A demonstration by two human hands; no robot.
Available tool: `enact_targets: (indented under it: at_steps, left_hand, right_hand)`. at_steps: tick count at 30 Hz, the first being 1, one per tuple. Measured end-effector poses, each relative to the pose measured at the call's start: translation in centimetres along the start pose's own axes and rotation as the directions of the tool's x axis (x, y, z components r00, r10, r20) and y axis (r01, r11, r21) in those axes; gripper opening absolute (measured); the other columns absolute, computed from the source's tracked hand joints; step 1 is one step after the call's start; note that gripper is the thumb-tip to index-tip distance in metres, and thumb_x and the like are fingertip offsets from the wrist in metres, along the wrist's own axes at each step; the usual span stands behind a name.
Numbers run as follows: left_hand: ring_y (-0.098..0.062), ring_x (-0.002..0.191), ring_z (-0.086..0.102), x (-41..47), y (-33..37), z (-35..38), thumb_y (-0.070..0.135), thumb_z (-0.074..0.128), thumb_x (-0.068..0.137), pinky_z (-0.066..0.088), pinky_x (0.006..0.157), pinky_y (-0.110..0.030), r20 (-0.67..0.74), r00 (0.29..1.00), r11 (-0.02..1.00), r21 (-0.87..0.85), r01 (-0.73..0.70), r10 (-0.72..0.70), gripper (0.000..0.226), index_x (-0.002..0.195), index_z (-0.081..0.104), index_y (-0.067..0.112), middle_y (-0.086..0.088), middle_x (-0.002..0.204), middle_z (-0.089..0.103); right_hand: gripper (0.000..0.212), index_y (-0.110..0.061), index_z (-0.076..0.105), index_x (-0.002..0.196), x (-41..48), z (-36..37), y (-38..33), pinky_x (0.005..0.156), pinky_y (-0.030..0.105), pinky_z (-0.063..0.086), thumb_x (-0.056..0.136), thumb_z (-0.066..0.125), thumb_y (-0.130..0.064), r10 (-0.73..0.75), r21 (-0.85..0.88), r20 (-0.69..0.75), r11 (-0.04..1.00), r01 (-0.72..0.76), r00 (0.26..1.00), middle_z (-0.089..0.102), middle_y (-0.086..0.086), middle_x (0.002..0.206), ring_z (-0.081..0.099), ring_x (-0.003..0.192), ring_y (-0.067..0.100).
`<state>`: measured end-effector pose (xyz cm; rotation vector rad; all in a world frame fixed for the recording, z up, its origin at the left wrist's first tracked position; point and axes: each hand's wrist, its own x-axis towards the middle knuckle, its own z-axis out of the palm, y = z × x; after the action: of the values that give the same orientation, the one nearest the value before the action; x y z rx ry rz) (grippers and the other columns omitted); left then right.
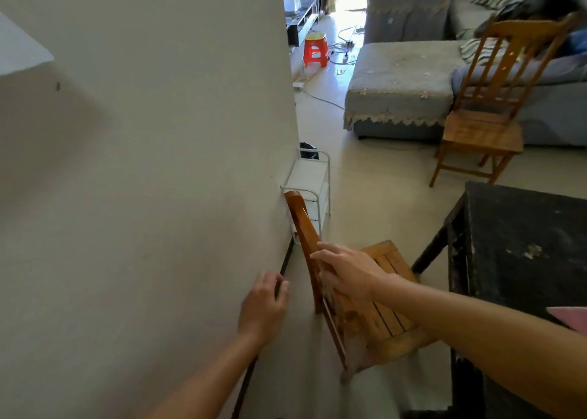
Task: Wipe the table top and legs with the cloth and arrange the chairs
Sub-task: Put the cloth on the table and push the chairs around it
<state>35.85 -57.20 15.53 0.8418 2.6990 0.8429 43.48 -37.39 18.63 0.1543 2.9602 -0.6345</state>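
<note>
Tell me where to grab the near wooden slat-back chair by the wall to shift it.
Grip the curved top rail of the near wooden slat-back chair from above. Its back faces you, tilted, with the right hand already there.

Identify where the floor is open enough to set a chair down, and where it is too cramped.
Open: the pale floor between the white shelf unit, the far chair and the dark table. Cramped: the strip between the wall and the near chair, where the left hand reaches; the right hand rests on that chair's back.
</note>
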Motion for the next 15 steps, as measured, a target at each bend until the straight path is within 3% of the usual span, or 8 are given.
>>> enact_targets:
  at_steps: [2, 5, 9, 12, 15]
  left_hand:
    - [-0.012, 0.093, 0.052, 4.4, -1.6, -1.9, 0.032, 0.044, 0.099, 0.039, 0.073, -0.021, 0.001, 0.999, 0.993, 0.108, -0.045, 0.046, 0.026, 0.116, 0.055, 0.015, -0.001, 0.112, 0.052]
    - [-0.020, 0.106, 0.051, 10.9, -2.9, -3.4, 0.035, 0.044, 0.098, 0.045, 0.081, -0.029, 0.050, 0.991, 0.969, 0.209, -0.132, 0.124, 0.036, 0.126, 0.050, 0.013, -0.006, 0.124, 0.049]
    - [-0.026, 0.118, 0.045, 17.3, -2.6, -3.5, 0.037, 0.044, 0.098, 0.045, 0.093, -0.039, 0.160, 0.959, 0.935, 0.233, -0.267, 0.233, 0.044, 0.135, 0.044, 0.013, -0.011, 0.133, 0.044]
    - [-0.030, 0.124, 0.044, 20.6, -1.6, -2.8, 0.040, 0.043, 0.098, 0.044, 0.098, -0.046, 0.227, 0.906, 0.896, 0.189, -0.402, 0.358, 0.048, 0.140, 0.038, 0.017, -0.011, 0.140, 0.039]
    - [-0.031, 0.117, 0.050, 21.4, -0.1, -1.3, 0.043, 0.041, 0.099, 0.047, 0.090, -0.044, 0.323, 0.877, 0.914, 0.074, -0.399, 0.356, 0.048, 0.140, 0.036, 0.019, -0.010, 0.135, 0.043]
  right_hand:
    - [0.050, -0.032, 0.034, 0.147, -1.1, 0.4, -1.2, 0.105, 0.033, 0.042, 0.100, 0.048, -0.041, 0.091, 0.019, -0.037, 0.996, -0.090, 0.995, 0.025, -0.002, 0.159, 0.040, 0.138, 0.020]
    - [0.064, -0.033, 0.018, 0.153, -1.8, 2.3, -3.5, 0.113, 0.043, 0.031, 0.098, 0.044, -0.053, 0.283, 0.006, -0.039, 0.959, -0.283, 0.958, 0.012, 0.002, 0.163, 0.023, 0.146, 0.025]
    - [0.081, -0.030, -0.008, 0.154, -1.0, 5.6, -6.1, 0.115, 0.051, 0.028, 0.094, 0.031, -0.068, 0.579, -0.048, -0.044, 0.813, -0.581, 0.814, 0.002, 0.007, 0.164, 0.013, 0.150, 0.030]
    - [0.078, -0.032, -0.009, 0.154, -0.9, 5.6, -5.6, 0.104, 0.046, 0.042, 0.095, 0.028, -0.067, 0.702, -0.058, -0.054, 0.708, -0.704, 0.711, 0.015, 0.011, 0.162, 0.035, 0.140, 0.031]
    - [0.068, -0.032, 0.000, 0.154, -3.1, 5.9, -5.3, 0.089, 0.039, 0.049, 0.098, 0.027, -0.061, 0.737, -0.051, -0.063, 0.671, -0.740, 0.673, 0.043, 0.008, 0.143, 0.054, 0.115, 0.025]
